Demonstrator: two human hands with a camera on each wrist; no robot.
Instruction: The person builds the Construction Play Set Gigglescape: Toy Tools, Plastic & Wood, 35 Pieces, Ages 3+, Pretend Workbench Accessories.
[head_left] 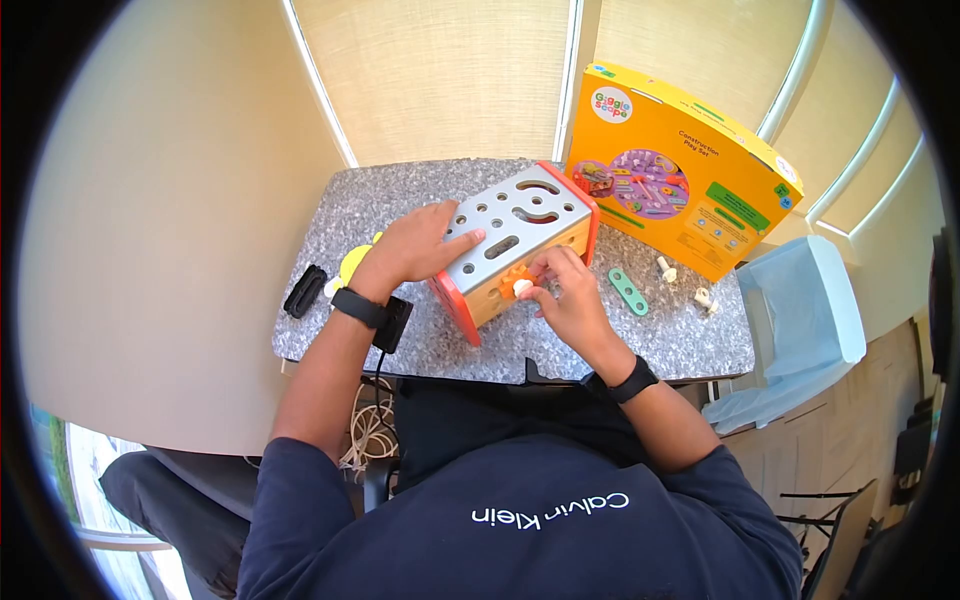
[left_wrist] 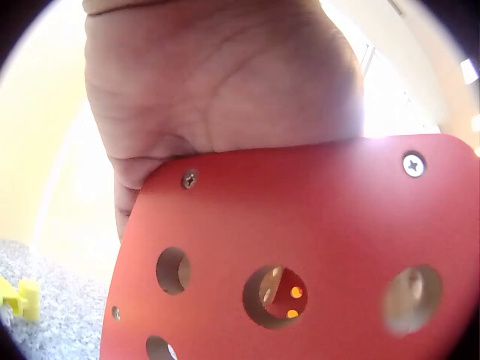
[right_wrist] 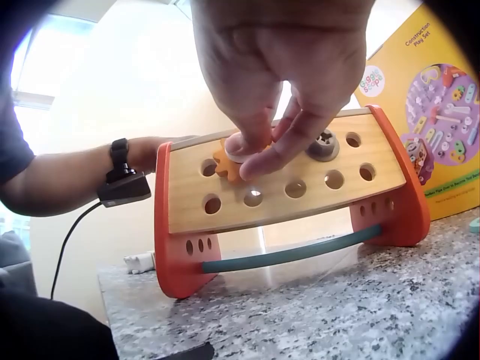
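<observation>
A toy workbench (right_wrist: 187, 204) with a grey perforated top, wooden sides and red end panels stands on the speckled table (head_left: 420, 345). My left hand (head_left: 412, 248) holds it from above, thumb across the top, fingers over the far edge; the far fingertips are hidden. In the left wrist view the palm lies along the top edge of the red end panel (left_wrist: 225, 217). My right hand (head_left: 577, 305) pinches a white bolt (head_left: 522, 287) between thumb and fingers, at an orange gear (right_wrist: 226, 166) against the wooden side. A grey screw (right_wrist: 324, 148) sits in a hole beside it.
The yellow play-set box (head_left: 650, 120) stands behind, at the right. A green strip with holes (head_left: 627, 291) and two white bolts lie right of the workbench. Yellow pieces (head_left: 352, 264) and a black object (head_left: 305, 291) lie at left. A light-blue bin (head_left: 810, 310) stands beside the table.
</observation>
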